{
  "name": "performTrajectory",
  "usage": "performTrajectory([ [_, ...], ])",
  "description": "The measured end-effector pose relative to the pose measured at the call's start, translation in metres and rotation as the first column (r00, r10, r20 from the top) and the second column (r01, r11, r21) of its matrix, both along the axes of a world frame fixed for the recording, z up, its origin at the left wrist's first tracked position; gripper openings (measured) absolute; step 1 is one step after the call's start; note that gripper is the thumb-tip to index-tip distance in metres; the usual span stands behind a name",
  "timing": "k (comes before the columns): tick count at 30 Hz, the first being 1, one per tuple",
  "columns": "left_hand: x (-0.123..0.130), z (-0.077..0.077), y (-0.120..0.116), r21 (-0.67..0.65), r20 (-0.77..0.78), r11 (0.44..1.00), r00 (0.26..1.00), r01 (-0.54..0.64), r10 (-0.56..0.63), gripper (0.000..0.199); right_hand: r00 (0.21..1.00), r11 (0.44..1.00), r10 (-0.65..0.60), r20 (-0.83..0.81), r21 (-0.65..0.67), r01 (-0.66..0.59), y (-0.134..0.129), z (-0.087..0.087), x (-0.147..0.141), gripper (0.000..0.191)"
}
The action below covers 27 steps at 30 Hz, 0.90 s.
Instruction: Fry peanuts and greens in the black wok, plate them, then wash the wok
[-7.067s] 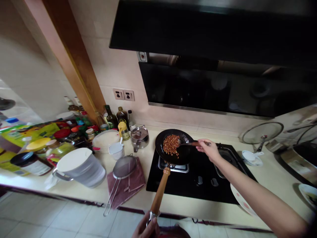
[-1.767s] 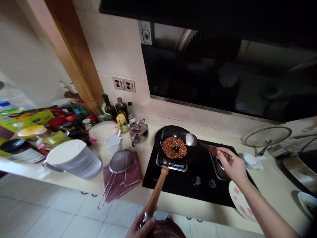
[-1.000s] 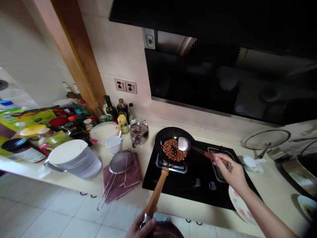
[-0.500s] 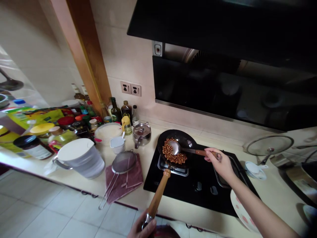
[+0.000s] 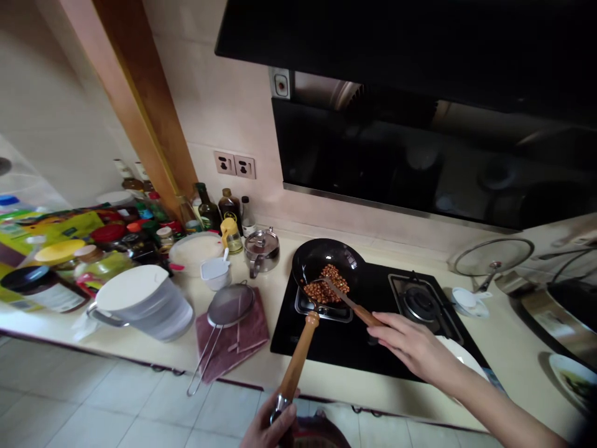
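Observation:
A black wok [image 5: 345, 255] sits over the left burner of the black stove, with a heap of reddish-brown nuts or beans [image 5: 333, 279] in its lower part. At the bottom of the view, my left hand [image 5: 273, 423] is closed round the end of the wok's wooden handle [image 5: 298, 358]. My right hand [image 5: 410, 342] grips the wooden handle of a metal ladle [image 5: 342, 295]. The ladle slants up and left into the wok, its head among the brown pieces and hard to make out.
Left of the stove [image 5: 382, 348] are a strainer [image 5: 231, 303] on a purple cloth [image 5: 252, 333], a water pitcher [image 5: 158, 305], a glass teapot [image 5: 262, 252], bottles and jars. On the right stand a glass lid [image 5: 494, 256] and a white plate [image 5: 461, 354]. A range hood [image 5: 396, 50] hangs above.
My right hand has moved down and the ladle now points up and left, lower in the wok. The brown pieces have shifted into a tighter heap. The view has shifted slightly.

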State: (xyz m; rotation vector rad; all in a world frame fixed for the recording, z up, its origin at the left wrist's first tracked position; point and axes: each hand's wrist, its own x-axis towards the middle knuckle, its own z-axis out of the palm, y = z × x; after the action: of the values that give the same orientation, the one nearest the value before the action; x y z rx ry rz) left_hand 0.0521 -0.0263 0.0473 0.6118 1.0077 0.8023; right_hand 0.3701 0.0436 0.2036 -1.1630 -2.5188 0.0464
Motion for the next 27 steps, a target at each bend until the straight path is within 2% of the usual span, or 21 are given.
performTrajectory([
  [3, -0.004, 0.003, 0.002, -0.020, -0.030, 0.999, 0.999, 0.025, -0.025, 0.078, 0.997, 0.999, -0.037, 0.070, -0.003, 0.038, -0.036, 0.044, 0.009, 0.044],
  [5, -0.005, 0.004, 0.002, -0.031, -0.033, 0.999, 0.999, 0.040, -0.041, 0.076, 0.992, 1.000, -0.010, 0.128, 0.019, 0.008, -0.049, 0.061, 0.006, 0.045],
  [6, -0.005, 0.005, 0.002, -0.031, -0.024, 0.998, 0.998, 0.050, -0.051, 0.075, 0.988, 1.000, -0.001, 0.152, 0.030, -0.004, -0.050, 0.063, 0.001, 0.044],
  [7, -0.004, 0.005, 0.002, -0.027, -0.017, 0.998, 0.999, 0.050, -0.051, 0.074, 0.987, 0.999, -0.002, 0.163, 0.043, -0.005, -0.047, 0.061, -0.005, 0.042],
  [9, -0.001, 0.004, 0.001, -0.017, -0.014, 1.000, 1.000, 0.021, -0.021, 0.073, 0.985, 0.999, -0.029, 0.168, 0.041, 0.023, -0.031, 0.046, -0.018, 0.034],
  [13, 0.005, -0.003, -0.002, -0.008, -0.040, 0.998, 0.998, -0.054, 0.054, 0.073, 0.985, 0.993, -0.112, 0.133, 0.041, 0.107, 0.027, 0.009, -0.024, 0.021],
  [15, 0.007, -0.008, -0.003, 0.001, -0.037, 0.998, 0.997, -0.065, 0.065, 0.073, 0.981, 0.980, -0.190, 0.035, 0.059, 0.188, 0.054, 0.006, -0.012, 0.020],
  [17, 0.008, -0.013, -0.004, -0.004, -0.031, 0.998, 0.997, -0.069, 0.069, 0.074, 0.950, 0.951, -0.295, -0.100, 0.060, 0.302, 0.073, 0.017, 0.008, 0.019],
  [20, 0.010, -0.016, -0.004, -0.006, -0.023, 0.997, 0.996, -0.082, 0.082, 0.077, 0.829, 0.850, -0.498, -0.253, 0.050, 0.525, 0.090, 0.040, 0.036, 0.017],
  [22, 0.010, -0.015, -0.004, 0.009, -0.027, 0.994, 0.994, -0.109, 0.110, 0.076, 0.700, 0.761, -0.616, -0.362, -0.045, 0.647, 0.100, 0.043, 0.045, 0.018],
  [24, 0.011, -0.012, -0.005, 0.019, -0.028, 0.991, 0.990, -0.135, 0.136, 0.074, 0.532, 0.711, -0.671, -0.516, -0.245, 0.659, 0.111, 0.029, 0.043, 0.020],
  [26, 0.012, -0.008, -0.006, 0.018, -0.022, 0.989, 0.989, -0.147, 0.148, 0.073, 0.397, 0.712, -0.675, -0.622, -0.405, 0.574, 0.120, 0.004, 0.032, 0.027],
  [27, 0.012, -0.006, -0.006, 0.015, -0.016, 0.989, 0.989, -0.149, 0.149, 0.072, 0.367, 0.724, -0.665, -0.650, -0.441, 0.530, 0.123, -0.009, 0.025, 0.032],
])
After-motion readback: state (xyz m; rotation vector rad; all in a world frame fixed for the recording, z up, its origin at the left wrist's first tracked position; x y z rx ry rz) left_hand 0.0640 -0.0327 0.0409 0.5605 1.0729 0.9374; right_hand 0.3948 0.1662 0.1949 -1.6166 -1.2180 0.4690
